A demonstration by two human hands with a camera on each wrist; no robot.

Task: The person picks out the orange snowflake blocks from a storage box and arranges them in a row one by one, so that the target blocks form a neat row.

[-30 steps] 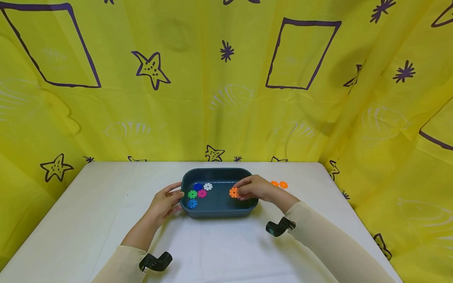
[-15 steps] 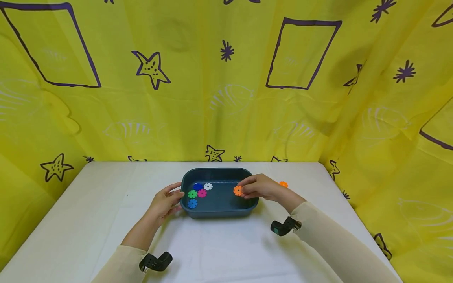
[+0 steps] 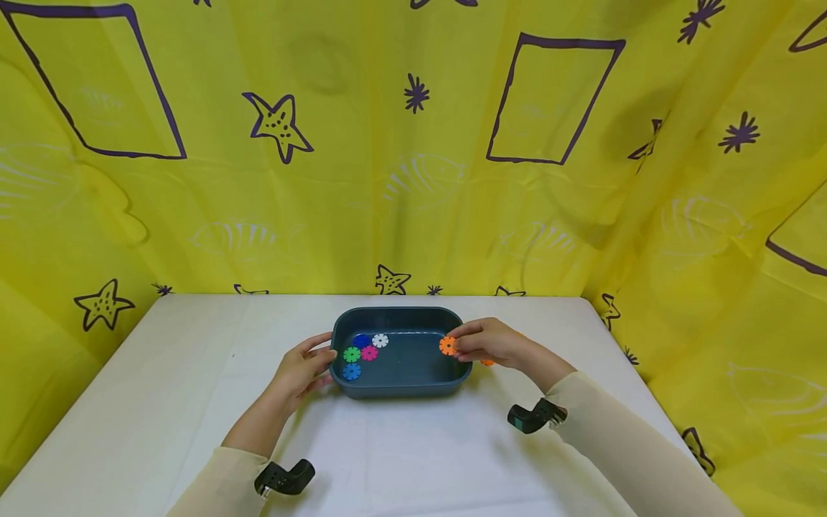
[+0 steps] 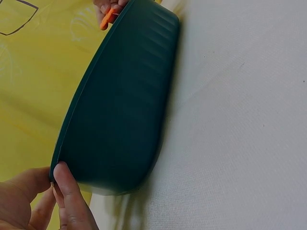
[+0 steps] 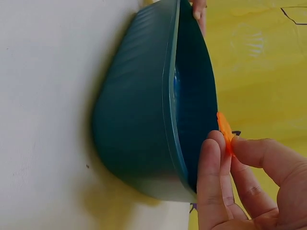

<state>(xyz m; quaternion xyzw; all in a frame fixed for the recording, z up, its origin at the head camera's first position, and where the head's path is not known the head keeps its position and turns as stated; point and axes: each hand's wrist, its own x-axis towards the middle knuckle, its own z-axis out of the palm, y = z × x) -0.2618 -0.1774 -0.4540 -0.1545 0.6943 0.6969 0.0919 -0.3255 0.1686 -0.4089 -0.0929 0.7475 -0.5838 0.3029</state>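
A dark teal rectangular tub [image 3: 400, 391] sits on the table in the head view. At its left end my left hand [image 3: 302, 370] grips the rim between thumb and fingers; the left wrist view shows that thumb [image 4: 64, 175] on the wall. My right hand [image 3: 494, 341] is over the tub's right end and pinches an orange notched plastic disc [image 3: 447, 346] between thumb and fingertips. In the right wrist view the orange disc [image 5: 225, 130] appears edge-on beside the rim. Inside the tub, on the left, lie several similar discs: dark blue, white [image 3: 380, 340], green [image 3: 352, 355], pink [image 3: 370, 353] and blue [image 3: 352, 371].
Another orange disc [image 3: 487, 362] shows on the table just right of the tub, partly hidden by my right hand. A sliver of orange peeks out behind that wrist. White cloth covers the table [image 3: 400, 459], and a yellow patterned curtain [image 3: 362, 201] hangs around it.
My right hand has moved right with the orange disc, from inside the tub toward its right end. The left hand and the tub have stayed in place.
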